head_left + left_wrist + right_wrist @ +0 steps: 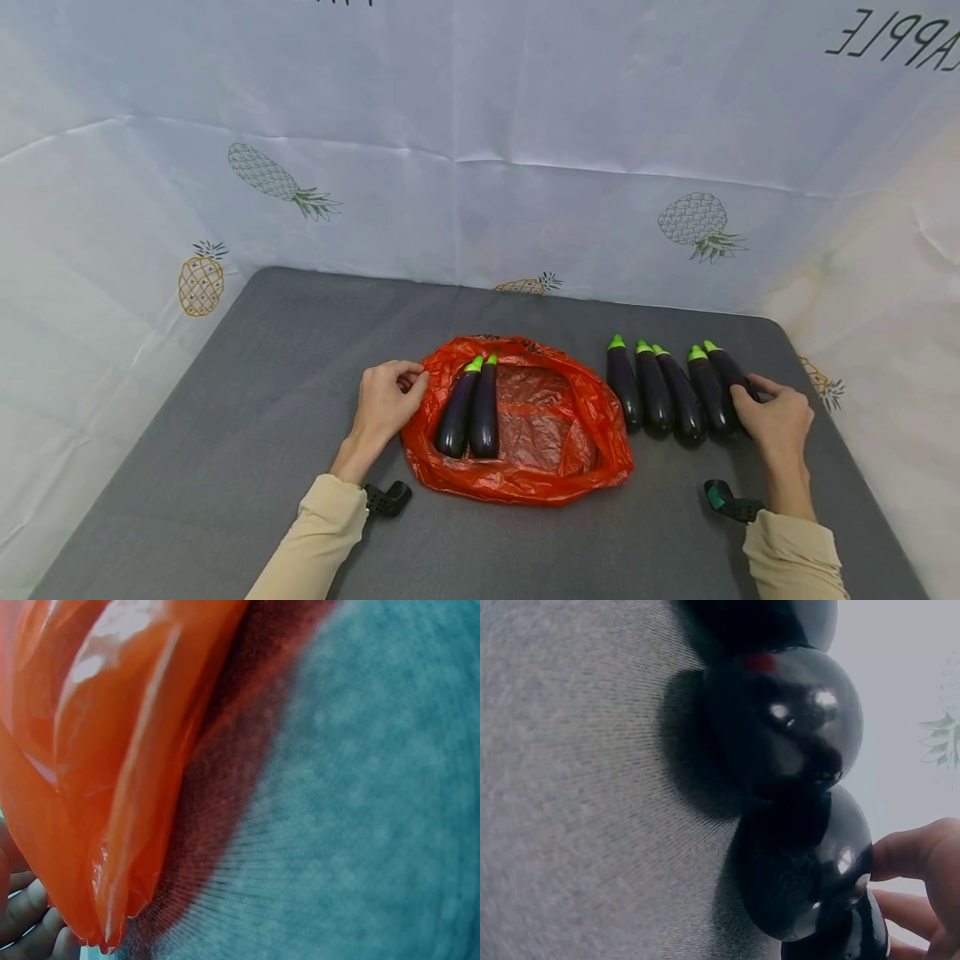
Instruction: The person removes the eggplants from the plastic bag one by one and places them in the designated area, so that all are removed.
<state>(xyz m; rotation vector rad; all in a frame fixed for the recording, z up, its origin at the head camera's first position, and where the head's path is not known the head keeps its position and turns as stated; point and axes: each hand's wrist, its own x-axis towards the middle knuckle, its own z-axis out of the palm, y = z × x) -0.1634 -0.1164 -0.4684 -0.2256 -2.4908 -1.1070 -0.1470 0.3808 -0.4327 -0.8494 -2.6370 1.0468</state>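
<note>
In the head view, a red plastic bag (517,483) lies spread on the table with its mouth turned up. Two dark eggplants (456,412) with green caps rest side by side in its left half. My left hand (386,400) pinches the bag's left rim; the left wrist view has the orange-looking film (112,765) close up beside the fingertips. Right of the bag, several more eggplants (655,396) lie in a row. My right hand (776,417) grips the rightmost eggplant (726,367) near its lower end, which the hand partly hides. Rounded eggplant ends (784,720) fill the right wrist view.
The grey table (247,417) ends at a white cloth backdrop (457,217) printed with pineapples. The leftmost eggplant of the row (624,387) lies against the bag's right edge. Each wrist carries a dark strapped device (388,500).
</note>
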